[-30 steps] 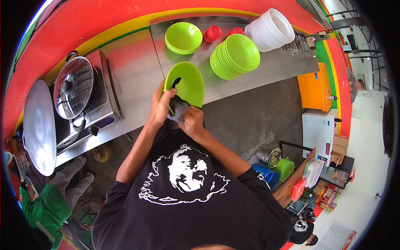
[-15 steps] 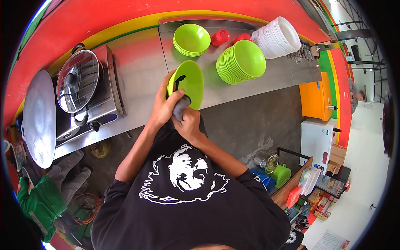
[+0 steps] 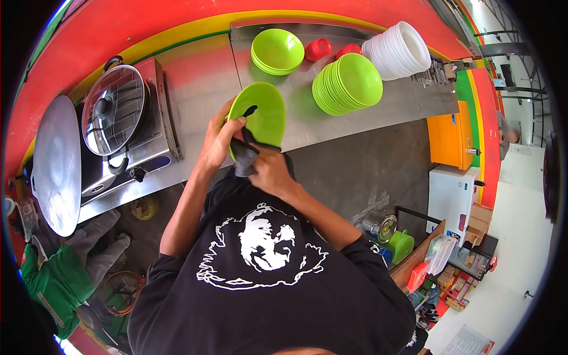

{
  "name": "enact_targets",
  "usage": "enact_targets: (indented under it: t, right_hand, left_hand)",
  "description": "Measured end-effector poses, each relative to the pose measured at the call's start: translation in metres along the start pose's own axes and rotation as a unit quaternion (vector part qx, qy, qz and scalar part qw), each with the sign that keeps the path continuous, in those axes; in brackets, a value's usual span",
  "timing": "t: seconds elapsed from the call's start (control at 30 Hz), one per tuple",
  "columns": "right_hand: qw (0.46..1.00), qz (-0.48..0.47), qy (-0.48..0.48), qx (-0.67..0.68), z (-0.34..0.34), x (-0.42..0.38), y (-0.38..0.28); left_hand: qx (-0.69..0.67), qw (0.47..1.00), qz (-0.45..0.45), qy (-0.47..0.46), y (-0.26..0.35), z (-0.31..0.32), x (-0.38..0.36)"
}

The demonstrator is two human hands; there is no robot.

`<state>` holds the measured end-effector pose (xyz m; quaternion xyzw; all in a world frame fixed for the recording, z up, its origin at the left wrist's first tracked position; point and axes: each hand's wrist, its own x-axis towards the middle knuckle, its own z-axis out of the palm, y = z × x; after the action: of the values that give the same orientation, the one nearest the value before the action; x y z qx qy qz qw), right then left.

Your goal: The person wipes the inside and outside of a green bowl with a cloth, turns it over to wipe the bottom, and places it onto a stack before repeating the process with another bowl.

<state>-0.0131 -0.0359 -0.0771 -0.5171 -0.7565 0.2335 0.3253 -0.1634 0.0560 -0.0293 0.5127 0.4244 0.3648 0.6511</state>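
Observation:
A green bowl [image 3: 266,115] is tilted in front of me, its inside facing up. My left hand [image 3: 220,139] grips its left rim, thumb over the edge and fingers behind. A dark grey cloth [image 3: 244,158] lies against the lower rim, a black part of it reaching inside the bowl. My right hand [image 3: 273,171] is closed on the cloth at the bowl's lower edge. Beyond the bowl, a short stack of green bowls [image 3: 277,52] and a taller green stack [image 3: 348,86] stand on the steel counter [image 3: 204,89].
White bowls [image 3: 396,50] and red cups [image 3: 318,49] stand at the counter's back. At left are a lidded pan [image 3: 113,110] on a stove and a large round metal lid [image 3: 57,165]. A person in green [image 3: 59,290] is at lower left.
The green bowl has shifted slightly left and turned its inside more toward me. The cloth and my right hand have moved lower along the rim. The view has shifted slightly.

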Motion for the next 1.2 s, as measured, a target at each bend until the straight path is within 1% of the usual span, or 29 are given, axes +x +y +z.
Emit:
enact_targets:
  t: [0.1,0.13,0.23,0.27,0.37,0.4,0.5,0.57,0.6,0.63,0.67,0.7,0.73,0.8,0.83,0.87,0.9,0.93,0.97,1.03,1.07,1.17,1.2]
  right_hand:
    - [0.997,-0.017,-0.06,0.051,0.0,0.008,-0.021]
    - [0.996,-0.073,-0.037,0.016,0.005,0.008,-0.015]
    - [0.985,-0.092,-0.064,-0.128,0.003,0.005,0.001]
    - [0.984,-0.076,-0.047,-0.152,-0.001,0.004,0.004]
    - [0.974,-0.093,-0.069,-0.193,-0.015,0.007,0.022]
    - [0.979,-0.106,-0.035,-0.173,-0.024,0.011,0.014]
    - [0.979,-0.154,-0.029,-0.129,-0.032,0.01,0.02]
    - [0.995,-0.099,-0.01,0.011,-0.038,0.009,0.02]
    - [0.994,-0.07,0.001,0.082,-0.042,0.008,0.02]
    - [0.988,0.013,-0.014,0.153,-0.05,0.005,0.019]
    - [0.97,0.095,-0.029,0.223,-0.06,0.001,0.017]
    - [0.94,0.177,-0.043,0.289,-0.066,-0.001,0.015]
    - [0.909,0.096,0.113,0.389,-0.056,0.002,0.01]
    - [0.837,0.142,0.181,0.497,-0.057,0.003,0.007]
    - [0.793,0.164,0.213,0.547,-0.059,0.004,0.003]
    - [0.79,0.193,0.229,0.535,-0.061,0.004,-0.002]
    - [0.794,0.226,0.237,0.512,-0.059,0.003,0.001]
    - [0.797,0.258,0.245,0.488,-0.056,0.003,0.008]
    - [0.798,0.29,0.251,0.464,-0.054,0.002,0.012]
    - [0.851,0.253,0.279,0.365,-0.052,0.008,0.001]
    - [0.873,0.233,0.291,0.315,-0.052,0.01,-0.003]
    - [0.93,0.155,0.243,0.229,-0.051,0.006,-0.003]
    - [0.966,0.083,0.197,0.144,-0.059,0.009,-0.005]
  left_hand:
    - [0.022,0.999,-0.014,-0.02,-0.001,-0.011,-0.001]
    - [0.01,0.998,-0.042,-0.036,-0.006,-0.019,-0.001]
    - [-0.018,0.998,-0.037,-0.05,0.002,-0.023,-0.003]
    - [-0.024,0.999,-0.015,-0.032,0.008,-0.022,-0.008]
    - [-0.026,0.999,-0.039,-0.018,0.014,-0.026,-0.015]
    - [-0.037,0.998,-0.052,-0.018,0.011,-0.029,-0.015]
    - [-0.07,0.994,-0.083,-0.016,0.006,-0.036,-0.015]
    - [-0.096,0.99,-0.1,-0.006,0.013,-0.036,-0.017]
    - [-0.018,0.989,-0.141,-0.047,0.013,-0.044,-0.014]
    - [0.031,0.987,-0.153,-0.024,0.015,-0.043,-0.014]
    - [0.075,0.986,-0.15,-0.022,0.013,-0.047,-0.011]
    - [0.119,0.982,-0.146,-0.021,0.008,-0.049,-0.008]
    - [0.167,0.98,-0.11,0.011,0.001,-0.048,-0.006]
    - [0.259,0.962,-0.036,0.078,-0.01,-0.042,-0.004]
    - [0.191,0.979,-0.006,0.068,-0.013,-0.039,-0.006]
    - [0.121,0.991,0.024,0.059,-0.016,-0.033,-0.01]
    - [0.051,0.996,0.054,0.049,-0.016,-0.026,-0.014]
    - [-0.002,0.993,0.07,0.093,-0.01,-0.011,-0.018]
    - [-0.036,0.992,0.046,0.111,-0.01,-0.002,-0.021]
    - [-0.103,0.983,0.0,0.149,-0.01,0.005,-0.024]
    - [-0.114,0.983,-0.021,0.141,-0.024,0.001,-0.022]
    - [-0.125,0.98,-0.057,0.141,-0.019,0.004,-0.03]
    - [-0.12,0.98,-0.076,0.142,-0.01,0.006,-0.033]
